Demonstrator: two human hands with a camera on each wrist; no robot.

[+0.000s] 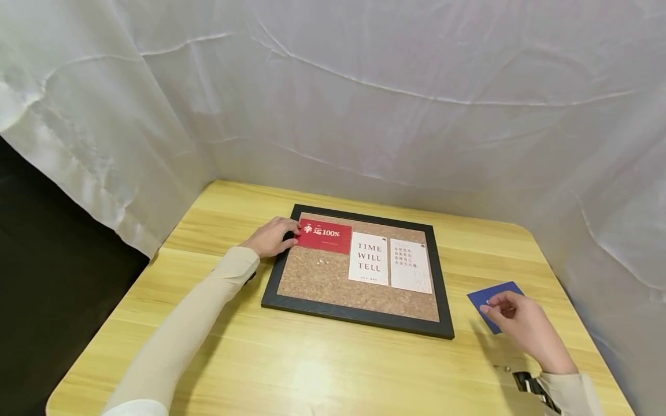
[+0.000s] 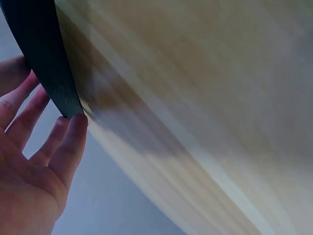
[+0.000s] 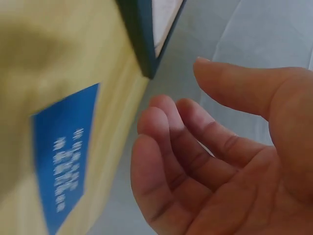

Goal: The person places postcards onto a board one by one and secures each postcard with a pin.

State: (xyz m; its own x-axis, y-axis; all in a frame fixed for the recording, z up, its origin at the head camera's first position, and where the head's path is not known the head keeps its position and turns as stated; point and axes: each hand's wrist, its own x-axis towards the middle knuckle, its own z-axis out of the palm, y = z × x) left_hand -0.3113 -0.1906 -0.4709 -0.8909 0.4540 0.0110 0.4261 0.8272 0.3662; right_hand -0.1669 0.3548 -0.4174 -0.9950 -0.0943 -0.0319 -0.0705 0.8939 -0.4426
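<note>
My left hand (image 1: pixel 272 236) rests at the upper left edge of a black-framed corkboard (image 1: pixel 317 283), with its fingertips at the left end of a red card (image 1: pixel 333 240) printed with white lettering. In the left wrist view, the spread fingers touch the black frame (image 2: pixel 61 93) close to its corner. Over on the right, my right hand (image 1: pixel 525 326) hovers above a blue card (image 1: pixel 502 289) with pale text. Its fingers are loosely curled, and the right wrist view shows the thumb (image 3: pixel 234 85) apart from them with nothing between.
Two white printed cards (image 1: pixel 367 260) (image 1: pixel 410 268) lie side by side on the cork, right of the red one. Small pale specks (image 1: pixel 322 262) sit below the red card. Tiny shiny bits (image 1: pixel 502 368) lie on the wooden table (image 1: pixel 234 358). White curtains (image 1: pixel 364 127) hang behind and around it.
</note>
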